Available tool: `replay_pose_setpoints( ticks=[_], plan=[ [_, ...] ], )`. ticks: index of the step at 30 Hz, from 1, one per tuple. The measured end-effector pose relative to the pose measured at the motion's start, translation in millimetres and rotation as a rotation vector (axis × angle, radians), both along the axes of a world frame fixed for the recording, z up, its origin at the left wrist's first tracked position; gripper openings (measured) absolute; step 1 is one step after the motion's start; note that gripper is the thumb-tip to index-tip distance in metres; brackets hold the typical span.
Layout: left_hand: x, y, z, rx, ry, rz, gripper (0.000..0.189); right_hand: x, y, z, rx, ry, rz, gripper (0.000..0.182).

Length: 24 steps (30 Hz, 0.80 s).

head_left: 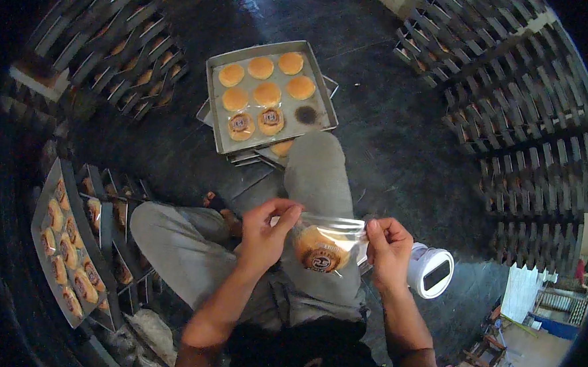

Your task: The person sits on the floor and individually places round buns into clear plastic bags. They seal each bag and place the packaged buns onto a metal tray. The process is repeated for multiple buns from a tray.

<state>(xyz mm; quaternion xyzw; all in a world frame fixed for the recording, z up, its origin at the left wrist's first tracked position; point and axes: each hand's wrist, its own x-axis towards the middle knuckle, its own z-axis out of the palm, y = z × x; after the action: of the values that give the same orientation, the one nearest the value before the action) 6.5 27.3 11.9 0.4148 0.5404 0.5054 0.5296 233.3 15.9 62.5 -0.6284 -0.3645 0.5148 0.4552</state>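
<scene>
Between my hands hangs a clear printed plastic bag (329, 222) with a round golden bun (320, 247) inside it. My left hand (269, 232) pinches one top corner of the bag between thumb and fingers. The opposite corner is gripped by my right hand (388, 248). The bagged bun lies over my thigh. Beyond my knee is a square metal baking tray (302, 129) with several bare buns (266, 94) and two bagged buns (270, 121) along its near side. A dark round stain marks the tray's near right corner.
Under that tray are more trays (255, 156). A white lidded tub (430, 273) with a dark rectangular object on top stands right of my right hand. Stacked trays (522, 115) line the right side; others (116, 49) rise at upper left. A tray of bagged buns (68, 251) is at left.
</scene>
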Motion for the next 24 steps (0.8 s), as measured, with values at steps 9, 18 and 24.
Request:
replay_pose_setpoints(
  ticks=[9, 18, 24],
  plan=[
    [21.7, -57.1, -58.7, 0.05, 0.138, 0.06, 0.012, 14.5, -74.4, -65.4, -0.037, -0.279, -0.074, 0.017],
    [23.9, -16.5, -30.3, -0.012, -0.342, 0.289, 0.041, -47.9, -15.3, -27.6, 0.494, -0.217, 0.263, 0.049],
    [-25.7, -3.5, -67.8, -0.012, -0.056, 0.016, 0.04, -40.6, 139.1, -47.0, 0.978, -0.907, 0.53, 0.059]
  ],
)
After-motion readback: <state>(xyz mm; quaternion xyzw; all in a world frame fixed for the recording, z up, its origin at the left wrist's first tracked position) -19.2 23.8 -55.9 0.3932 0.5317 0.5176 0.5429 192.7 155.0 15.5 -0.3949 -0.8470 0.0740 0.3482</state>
